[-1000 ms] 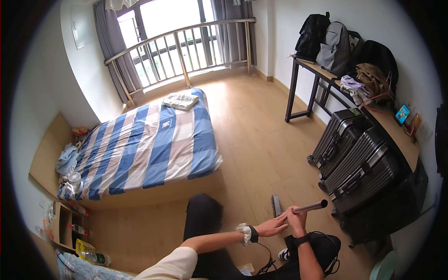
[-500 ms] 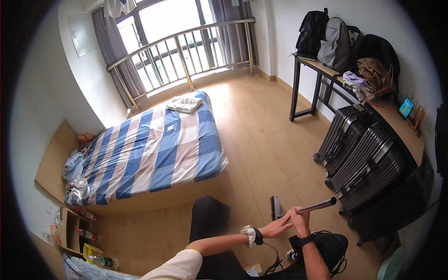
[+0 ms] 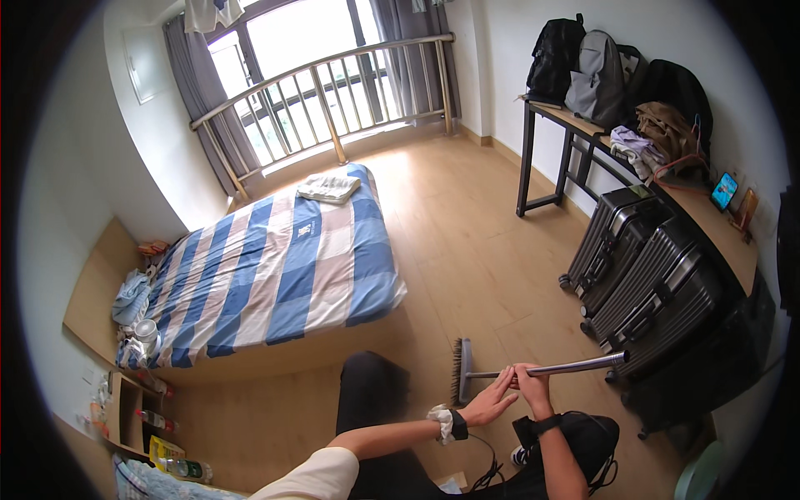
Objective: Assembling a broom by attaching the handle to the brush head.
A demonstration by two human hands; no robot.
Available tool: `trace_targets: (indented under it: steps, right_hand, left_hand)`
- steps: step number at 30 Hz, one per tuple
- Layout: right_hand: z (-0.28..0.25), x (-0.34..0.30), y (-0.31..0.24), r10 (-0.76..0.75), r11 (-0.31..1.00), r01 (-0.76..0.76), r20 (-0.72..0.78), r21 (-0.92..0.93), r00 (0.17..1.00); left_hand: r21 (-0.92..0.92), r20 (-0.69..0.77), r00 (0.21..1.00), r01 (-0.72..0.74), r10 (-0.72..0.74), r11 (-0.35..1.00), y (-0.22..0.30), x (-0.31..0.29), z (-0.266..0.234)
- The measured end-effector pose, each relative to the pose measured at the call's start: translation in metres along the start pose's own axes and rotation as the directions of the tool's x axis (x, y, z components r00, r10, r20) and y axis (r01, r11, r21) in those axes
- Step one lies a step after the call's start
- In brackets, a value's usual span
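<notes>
A broom (image 3: 463,372) with a dark bristle head rests on the wooden floor in front of me, and its metal handle (image 3: 575,367) runs to the right. My right hand (image 3: 530,385) is closed around the handle near its middle. My left hand (image 3: 490,402), with a black watch and a white scrunchie at the wrist, lies with straight fingers against the handle beside the right hand. My dark-trousered leg (image 3: 371,392) stands just left of the broom head.
A bed (image 3: 275,275) with a blue, white and pink striped cover fills the left, a folded towel (image 3: 329,187) at its far end. Two dark suitcases (image 3: 650,283) stand at the right below a table (image 3: 708,218) with backpacks. A railing (image 3: 333,100) spans the window.
The view has shifted slightly, and the broom head has slid a little left along the floor. Both hands stay on the handle.
</notes>
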State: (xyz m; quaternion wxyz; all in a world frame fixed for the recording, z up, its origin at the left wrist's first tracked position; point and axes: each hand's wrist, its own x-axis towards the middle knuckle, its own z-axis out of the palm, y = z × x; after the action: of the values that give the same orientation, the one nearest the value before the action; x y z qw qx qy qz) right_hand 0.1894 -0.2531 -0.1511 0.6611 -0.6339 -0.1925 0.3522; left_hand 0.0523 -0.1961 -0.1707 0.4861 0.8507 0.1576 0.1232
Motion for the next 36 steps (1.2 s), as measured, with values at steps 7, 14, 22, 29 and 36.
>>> trace_targets:
  steps: [7,14,22,29,36]
  right_hand:
    - [-0.016,-0.010,-0.004,-0.190,0.847,0.207,0.086,-0.489,0.978]
    - [-0.016,-0.013,-0.005,-0.267,0.883,0.258,0.033,-0.391,0.963]
    - [0.000,-0.003,0.000,-0.025,0.999,0.026,0.037,-0.032,0.999]
    - [-0.015,0.005,0.017,-0.197,0.863,0.201,0.058,-0.463,0.979]
    - [-0.007,-0.013,-0.010,-0.286,0.755,0.236,0.017,-0.611,0.958]
  left_hand:
    - [-0.152,0.132,0.991,-0.001,0.021,0.988,-0.016,0.009,0.015]
    - [-0.247,0.157,0.980,-0.084,0.126,0.965,-0.021,0.011,0.015]
    - [-0.134,0.026,1.000,0.011,-0.007,0.991,-0.015,0.005,-0.002]
    - [-0.311,0.109,0.994,0.028,0.007,0.950,-0.035,0.014,0.015]
    - [-0.384,0.250,0.968,0.104,-0.005,0.918,-0.026,0.014,0.015]
